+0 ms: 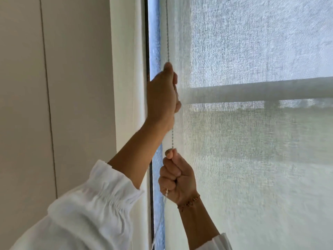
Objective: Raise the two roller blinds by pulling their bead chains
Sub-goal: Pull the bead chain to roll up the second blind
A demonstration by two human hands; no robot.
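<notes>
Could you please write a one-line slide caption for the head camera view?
Both hands, left above right, grip the bead chain beside a sheer roller blind.

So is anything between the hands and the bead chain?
No. Both hands already hold the bead chain: the left hand higher up, the right hand below. Nothing visible blocks it beside the blind.
</notes>
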